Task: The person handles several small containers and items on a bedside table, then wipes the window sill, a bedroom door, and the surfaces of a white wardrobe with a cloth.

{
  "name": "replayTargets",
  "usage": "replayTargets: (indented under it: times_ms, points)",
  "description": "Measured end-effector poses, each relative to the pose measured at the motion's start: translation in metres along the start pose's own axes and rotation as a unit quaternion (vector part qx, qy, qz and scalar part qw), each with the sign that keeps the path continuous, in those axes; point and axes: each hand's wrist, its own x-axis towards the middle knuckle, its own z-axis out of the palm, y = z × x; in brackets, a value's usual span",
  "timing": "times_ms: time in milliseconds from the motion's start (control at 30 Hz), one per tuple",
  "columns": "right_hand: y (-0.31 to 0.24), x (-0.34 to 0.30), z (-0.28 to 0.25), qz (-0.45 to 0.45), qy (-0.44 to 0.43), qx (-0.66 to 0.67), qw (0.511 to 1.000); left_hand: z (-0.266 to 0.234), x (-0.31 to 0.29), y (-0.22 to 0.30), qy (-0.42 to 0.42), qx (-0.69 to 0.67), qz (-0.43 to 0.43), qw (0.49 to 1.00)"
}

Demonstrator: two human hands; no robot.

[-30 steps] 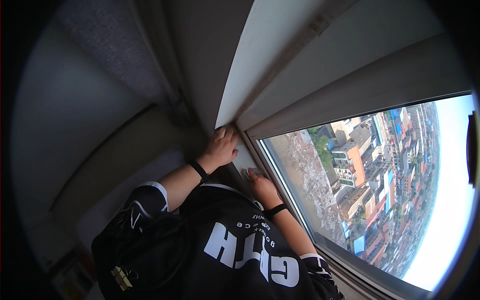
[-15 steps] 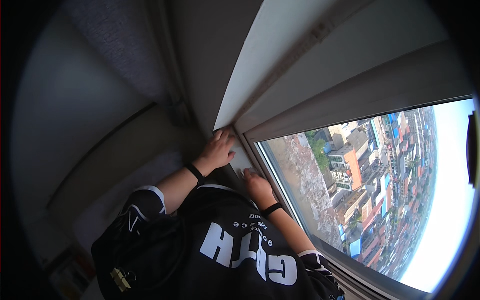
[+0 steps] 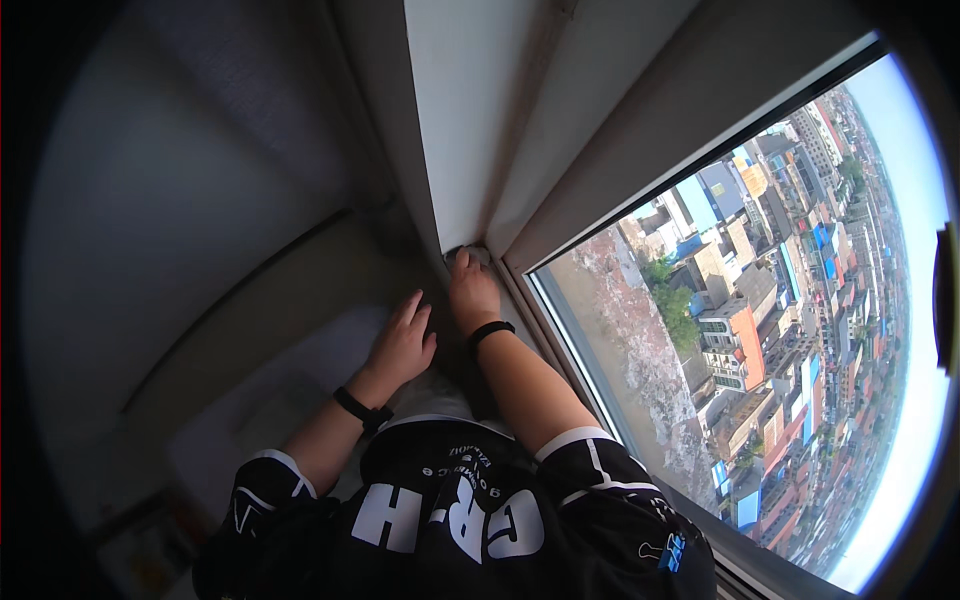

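My right hand point(image 3: 474, 292) reaches forward to the far corner of the narrow windowsill point(image 3: 517, 300), beside the window frame. Its fingers press together over a small crumpled greyish thing point(image 3: 480, 255) tucked into the corner; what this is cannot be made out. To its left, my left hand point(image 3: 403, 343) hovers in front of my body with fingers apart and nothing in them. Both wrists wear dark bands.
A large window point(image 3: 760, 330) fills the right side, with buildings far below. The pale wall edge point(image 3: 440, 130) rises just beyond my right hand. On the shadowed left stands a bed-like piece with a curved headboard point(image 3: 260, 290).
My left hand has drawn back from the sill corner toward me. My right hand has moved forward into that corner. The view has turned, and the window appears tilted more steeply.
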Motion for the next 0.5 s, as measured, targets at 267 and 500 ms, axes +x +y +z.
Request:
replayTargets:
  times_ms: [267, 500]
  points:
    - [0.062, -0.125, -0.017, -0.069, 0.016, 0.017, 0.997, 0.045, -0.045, 0.047, 0.008, 0.023, -0.019, 1.000]
    - [0.154, -0.313, -0.052, 0.042, -0.096, 0.032, 0.994, 0.103, -0.053, 0.120, -0.079, 0.055, 0.133, 0.987]
